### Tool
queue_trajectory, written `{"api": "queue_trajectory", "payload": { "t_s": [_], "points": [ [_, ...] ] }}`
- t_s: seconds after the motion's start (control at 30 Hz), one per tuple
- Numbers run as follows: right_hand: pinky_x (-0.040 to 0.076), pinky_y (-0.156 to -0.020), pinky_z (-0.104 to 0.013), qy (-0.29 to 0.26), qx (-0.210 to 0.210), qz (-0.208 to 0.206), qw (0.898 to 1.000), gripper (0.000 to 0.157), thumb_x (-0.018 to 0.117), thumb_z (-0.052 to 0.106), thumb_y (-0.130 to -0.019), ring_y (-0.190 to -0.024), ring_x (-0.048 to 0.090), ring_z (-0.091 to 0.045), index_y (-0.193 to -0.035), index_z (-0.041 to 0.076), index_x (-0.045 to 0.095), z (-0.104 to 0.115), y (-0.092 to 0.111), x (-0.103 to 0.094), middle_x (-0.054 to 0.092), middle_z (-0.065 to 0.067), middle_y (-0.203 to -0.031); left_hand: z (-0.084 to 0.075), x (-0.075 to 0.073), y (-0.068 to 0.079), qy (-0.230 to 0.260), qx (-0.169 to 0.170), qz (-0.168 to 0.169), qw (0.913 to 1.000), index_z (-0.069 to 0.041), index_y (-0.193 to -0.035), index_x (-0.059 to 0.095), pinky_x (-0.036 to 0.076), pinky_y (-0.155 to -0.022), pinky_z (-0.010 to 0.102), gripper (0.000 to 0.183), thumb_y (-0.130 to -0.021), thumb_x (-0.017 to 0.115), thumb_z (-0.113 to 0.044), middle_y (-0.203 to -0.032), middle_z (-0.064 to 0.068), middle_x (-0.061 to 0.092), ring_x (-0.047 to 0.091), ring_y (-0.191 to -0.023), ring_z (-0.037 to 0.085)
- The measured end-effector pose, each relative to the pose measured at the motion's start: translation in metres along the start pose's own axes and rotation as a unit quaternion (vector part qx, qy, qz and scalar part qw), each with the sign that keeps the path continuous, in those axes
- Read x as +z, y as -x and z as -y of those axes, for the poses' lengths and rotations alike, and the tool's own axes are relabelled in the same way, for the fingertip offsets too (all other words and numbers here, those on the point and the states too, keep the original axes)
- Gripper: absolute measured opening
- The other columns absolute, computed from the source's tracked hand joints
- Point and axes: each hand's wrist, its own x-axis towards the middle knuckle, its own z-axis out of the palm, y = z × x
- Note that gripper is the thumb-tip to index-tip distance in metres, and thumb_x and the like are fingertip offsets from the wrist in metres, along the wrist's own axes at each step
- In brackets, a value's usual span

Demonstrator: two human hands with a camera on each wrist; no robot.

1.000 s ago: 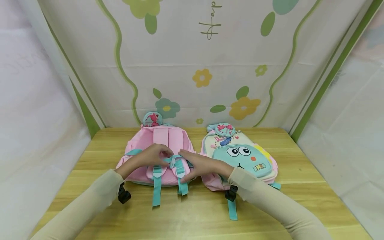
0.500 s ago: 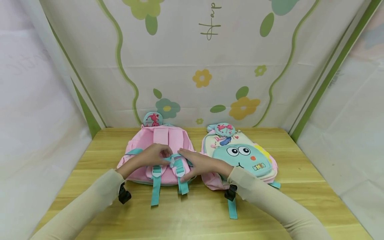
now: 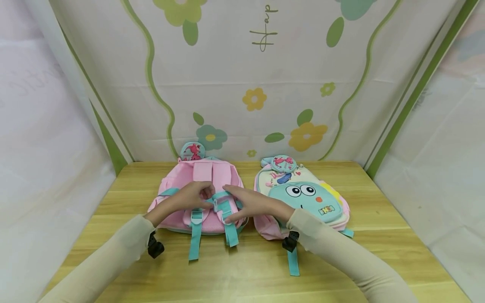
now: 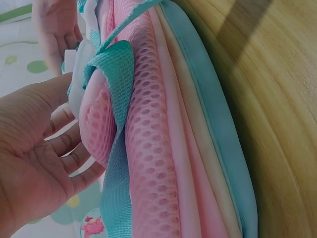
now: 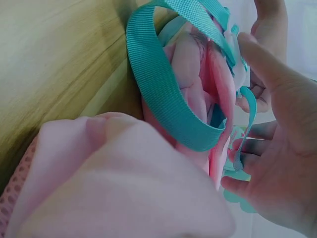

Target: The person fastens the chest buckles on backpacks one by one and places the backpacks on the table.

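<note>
A pink backpack (image 3: 176,174) lies back side up on the table, its padded shoulder straps and teal webbing (image 3: 195,240) facing me. My left hand (image 3: 191,195) has its fingers curled by a small pale plastic buckle (image 3: 215,205) on a teal strap, pinching the strap there. In the left wrist view, its thumb reaches a white buckle (image 4: 79,79). My right hand (image 3: 251,204) grips around the other shoulder strap's teal webbing (image 3: 225,205), thumb low and fingers high. A teal strap (image 5: 250,106) hangs between its thumb and fingers in the right wrist view. Exact fingertip contact is partly hidden.
A second backpack (image 3: 307,202) with a cartoon face lies face up at the right, close to my right wrist. Both bags have a round teal pouch, one pouch (image 3: 192,151) at the back left. A flowered cloth (image 3: 227,63) stands behind the wooden table (image 3: 235,277).
Both hands stay at the straps. The small buckle and its strap have shifted slightly left and up, the right hand moving with them. The left webbing's hanging end has swung a little left.
</note>
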Motion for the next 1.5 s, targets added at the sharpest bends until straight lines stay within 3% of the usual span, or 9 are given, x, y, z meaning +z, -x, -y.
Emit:
{"api": "queue_trajectory", "payload": {
  "t_s": [0.43,0.73,0.97,1.23,1.5],
  "points": [
    [0.037,-0.12,-0.043,-0.003,-0.019,-0.019,1.0,0.091,0.077,0.044,-0.09,-0.149,0.039,-0.021,-0.16,0.01,0.031,0.01,-0.006,0.002,0.039,-0.005,-0.163,0.007,-0.001,0.009,0.023,0.018,-0.018,0.9994,-0.008,-0.096,0.063,0.055,-0.075,0.026,0.021,-0.086,0.081,-0.009,-0.088,0.005,0.067,0.062,-0.083,0.015],
    [0.042,-0.116,-0.042,0.007,-0.012,-0.019,1.0,0.087,0.077,0.043,-0.09,-0.143,0.046,-0.019,-0.16,0.013,0.034,0.011,-0.007,0.005,0.04,-0.004,-0.162,0.002,0.0,0.008,-0.005,0.026,-0.004,0.9996,-0.006,-0.111,0.073,0.057,-0.081,0.031,0.022,-0.09,0.077,-0.01,-0.097,0.004,0.073,0.066,-0.091,0.019],
    [0.042,-0.116,-0.043,0.008,-0.012,-0.025,1.0,0.086,0.077,0.043,-0.09,-0.143,0.046,-0.02,-0.159,0.012,0.035,0.014,-0.009,0.005,0.042,-0.004,-0.161,0.005,-0.005,0.01,-0.01,0.035,-0.009,0.9993,-0.009,-0.106,0.074,0.057,-0.083,0.034,0.014,-0.092,0.072,-0.005,-0.099,0.004,0.074,0.066,-0.09,0.014],
    [0.046,-0.111,-0.039,0.0,-0.037,-0.069,0.997,0.07,0.078,0.037,-0.091,-0.133,0.055,-0.016,-0.15,0.013,0.05,0.015,-0.017,0.01,0.057,-0.002,-0.148,0.011,-0.016,0.023,0.013,0.037,-0.025,0.9989,-0.009,-0.107,0.074,0.056,-0.093,0.044,0.016,-0.092,0.073,-0.007,-0.102,0.002,0.073,0.064,-0.094,0.014],
    [0.049,-0.109,-0.036,-0.001,-0.049,-0.085,0.995,0.059,0.079,0.028,-0.09,-0.128,0.059,-0.016,-0.143,0.011,0.058,0.018,-0.022,0.014,0.063,-0.003,-0.141,0.012,-0.018,0.032,0.016,0.023,-0.033,0.999,-0.009,-0.107,0.076,0.057,-0.087,0.038,0.017,-0.091,0.074,-0.006,-0.1,0.002,0.074,0.065,-0.091,0.011]
  ]
}}
